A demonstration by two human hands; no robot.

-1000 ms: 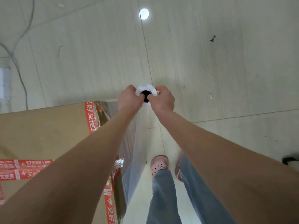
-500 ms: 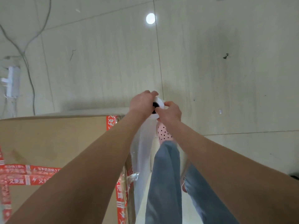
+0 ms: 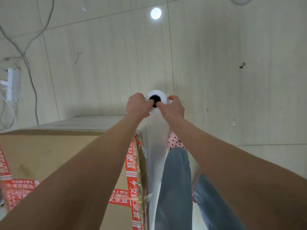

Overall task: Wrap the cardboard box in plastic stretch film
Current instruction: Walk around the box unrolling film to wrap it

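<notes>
A large brown cardboard box (image 3: 49, 155) with red printed tape fills the lower left. A white roll of stretch film (image 3: 157, 95) stands upright past the box's far right corner, seen end-on with its dark core. My left hand (image 3: 137, 105) grips the roll's left side with the thumb at the core. My right hand (image 3: 172, 107) grips its right side, thumb also at the core. A clear sheet of film (image 3: 153, 156) runs from the roll down along the box's right side.
Pale tiled floor (image 3: 224, 80) spreads all around. A white power strip (image 3: 13, 85) with grey cables lies at the far left. My legs in blue jeans and a pink dotted shoe (image 3: 175, 141) stand right of the box.
I have stepped forward along the box's right side; both hands have carried the roll to beyond the box's far right corner, and more film is drawn out along that side.
</notes>
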